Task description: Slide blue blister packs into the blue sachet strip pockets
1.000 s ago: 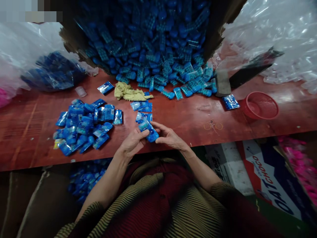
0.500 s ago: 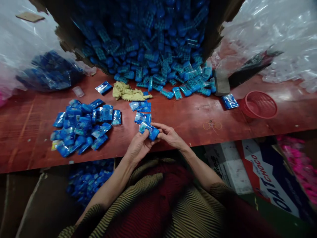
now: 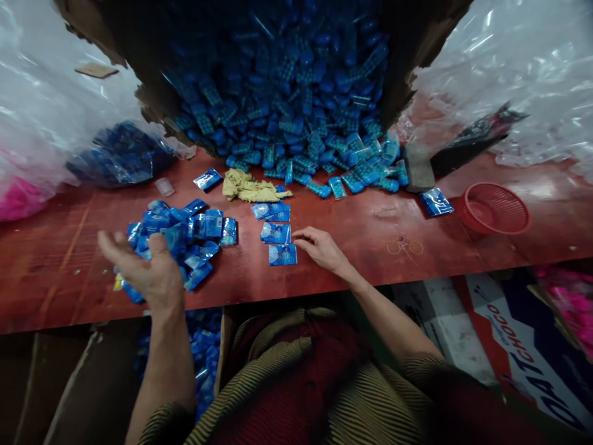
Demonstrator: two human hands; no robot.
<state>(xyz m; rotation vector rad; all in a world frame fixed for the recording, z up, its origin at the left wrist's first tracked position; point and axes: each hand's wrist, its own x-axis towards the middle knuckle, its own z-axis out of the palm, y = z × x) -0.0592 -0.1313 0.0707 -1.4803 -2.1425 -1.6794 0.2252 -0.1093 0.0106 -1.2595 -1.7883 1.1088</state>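
Left hand [image 3: 148, 272] spread open, empty, over blue packet pile [image 3: 185, 238] at left of frame; right hand [image 3: 322, 247] open, fingertips just beside flat packet [image 3: 282, 254] lying mid-table [image 3: 361, 228]

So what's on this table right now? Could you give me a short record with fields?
surface: reddish-brown wooden table
left hand: open, raised over the heap of blue plastic packets, holding nothing that shows
right hand: fingers beside the flat blue packet nearest the table's edge
back: torn cardboard box spilling blue packets
cloth: crumpled yellow rag
right side: red plastic mesh basket
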